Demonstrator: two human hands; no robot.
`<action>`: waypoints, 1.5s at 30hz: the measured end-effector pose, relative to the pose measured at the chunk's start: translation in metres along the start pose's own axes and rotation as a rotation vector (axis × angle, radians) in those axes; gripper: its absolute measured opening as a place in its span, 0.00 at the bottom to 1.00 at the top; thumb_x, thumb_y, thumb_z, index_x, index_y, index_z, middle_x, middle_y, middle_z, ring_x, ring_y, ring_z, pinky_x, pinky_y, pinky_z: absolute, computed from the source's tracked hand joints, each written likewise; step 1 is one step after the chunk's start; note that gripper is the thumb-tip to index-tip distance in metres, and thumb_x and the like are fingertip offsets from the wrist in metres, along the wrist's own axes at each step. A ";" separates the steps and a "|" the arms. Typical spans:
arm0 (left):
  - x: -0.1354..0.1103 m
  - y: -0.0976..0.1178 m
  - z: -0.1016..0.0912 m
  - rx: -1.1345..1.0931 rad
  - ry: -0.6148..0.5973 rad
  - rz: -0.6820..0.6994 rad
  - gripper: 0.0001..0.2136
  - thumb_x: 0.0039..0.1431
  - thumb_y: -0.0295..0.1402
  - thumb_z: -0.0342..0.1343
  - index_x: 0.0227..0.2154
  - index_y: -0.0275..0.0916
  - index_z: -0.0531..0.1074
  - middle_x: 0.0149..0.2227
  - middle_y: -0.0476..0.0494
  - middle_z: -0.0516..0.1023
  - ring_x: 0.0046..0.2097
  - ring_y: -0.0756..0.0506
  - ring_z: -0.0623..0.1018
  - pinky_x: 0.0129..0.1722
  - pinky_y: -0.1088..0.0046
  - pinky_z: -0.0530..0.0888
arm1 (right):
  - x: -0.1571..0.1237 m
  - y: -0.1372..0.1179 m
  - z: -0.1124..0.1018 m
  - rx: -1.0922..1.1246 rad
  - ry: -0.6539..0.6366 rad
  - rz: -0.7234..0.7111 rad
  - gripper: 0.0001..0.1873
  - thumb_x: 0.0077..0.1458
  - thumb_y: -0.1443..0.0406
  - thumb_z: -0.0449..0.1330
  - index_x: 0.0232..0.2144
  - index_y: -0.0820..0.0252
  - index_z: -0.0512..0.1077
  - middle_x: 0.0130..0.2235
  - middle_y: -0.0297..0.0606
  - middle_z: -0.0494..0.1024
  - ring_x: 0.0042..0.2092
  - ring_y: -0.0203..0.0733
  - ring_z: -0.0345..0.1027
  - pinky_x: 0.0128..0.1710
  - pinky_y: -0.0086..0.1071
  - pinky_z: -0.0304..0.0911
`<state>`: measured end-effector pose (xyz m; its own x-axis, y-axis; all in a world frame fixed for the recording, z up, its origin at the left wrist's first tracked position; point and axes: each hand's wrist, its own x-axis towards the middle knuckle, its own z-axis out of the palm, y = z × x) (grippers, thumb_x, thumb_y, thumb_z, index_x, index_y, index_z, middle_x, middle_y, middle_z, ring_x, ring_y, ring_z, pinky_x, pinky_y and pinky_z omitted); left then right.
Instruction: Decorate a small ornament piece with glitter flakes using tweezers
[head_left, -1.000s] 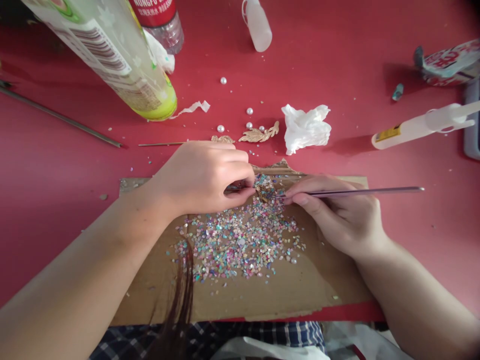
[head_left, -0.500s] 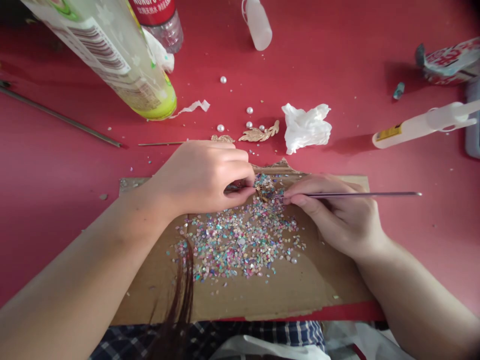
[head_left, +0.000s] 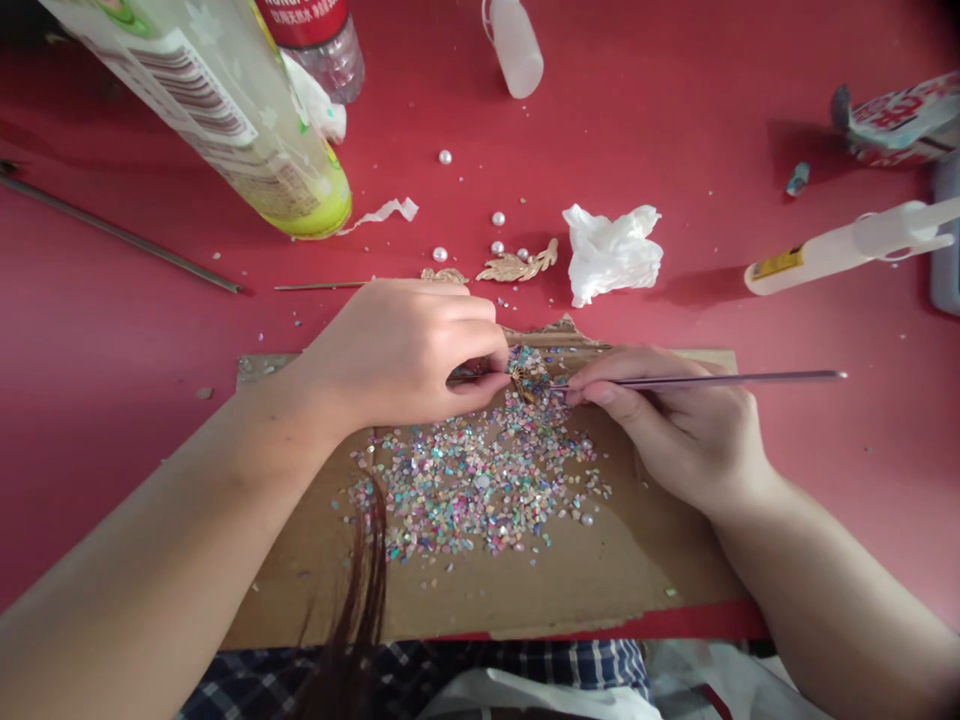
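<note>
My left hand (head_left: 427, 350) is closed, thumb and forefinger pinching a small gold filigree ornament (head_left: 518, 378) above the chips. From the right, my right hand (head_left: 671, 425) grips a thin purplish stick tool (head_left: 750, 379) like a pen. Its tip is close beside the ornament; whether they touch I cannot tell. Below both hands, many tiny coloured chips (head_left: 472, 480) are spread over a cardboard sheet (head_left: 525, 605), with a few pearl beads among them. Part of the ornament is hidden by my left fingers.
Beyond the cardboard lie a gold leaf piece (head_left: 517, 265), several pearl beads (head_left: 445, 157) and crumpled white tissue (head_left: 613, 255). A large green-based bottle (head_left: 307, 205) and a water bottle (head_left: 337, 65) stand at left. Small white bottles (head_left: 519, 60) lie behind and at right.
The rear end of the stick tool has risen slightly in view, tilting it a little. My left hand and the ornament stay nearly in place.
</note>
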<state>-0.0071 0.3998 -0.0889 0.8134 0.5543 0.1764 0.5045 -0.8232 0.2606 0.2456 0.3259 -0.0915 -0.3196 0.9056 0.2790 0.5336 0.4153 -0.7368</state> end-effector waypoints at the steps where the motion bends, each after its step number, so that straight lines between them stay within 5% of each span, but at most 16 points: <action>1: 0.000 0.000 0.000 -0.001 0.004 0.003 0.15 0.71 0.37 0.50 0.30 0.44 0.79 0.31 0.50 0.82 0.35 0.47 0.77 0.37 0.69 0.67 | 0.000 0.000 0.000 -0.003 -0.003 0.002 0.08 0.67 0.69 0.62 0.36 0.55 0.79 0.35 0.32 0.85 0.37 0.38 0.81 0.40 0.30 0.75; 45: -0.002 -0.005 0.006 -0.041 0.151 0.103 0.10 0.68 0.35 0.57 0.31 0.42 0.78 0.29 0.52 0.79 0.32 0.49 0.76 0.34 0.71 0.68 | 0.001 0.000 0.000 -0.030 -0.043 -0.040 0.09 0.68 0.68 0.60 0.34 0.56 0.77 0.33 0.32 0.84 0.34 0.37 0.79 0.37 0.29 0.71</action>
<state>-0.0097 0.4021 -0.0962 0.8057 0.4821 0.3440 0.4060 -0.8725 0.2717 0.2451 0.3274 -0.0915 -0.3739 0.8841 0.2802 0.5430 0.4536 -0.7067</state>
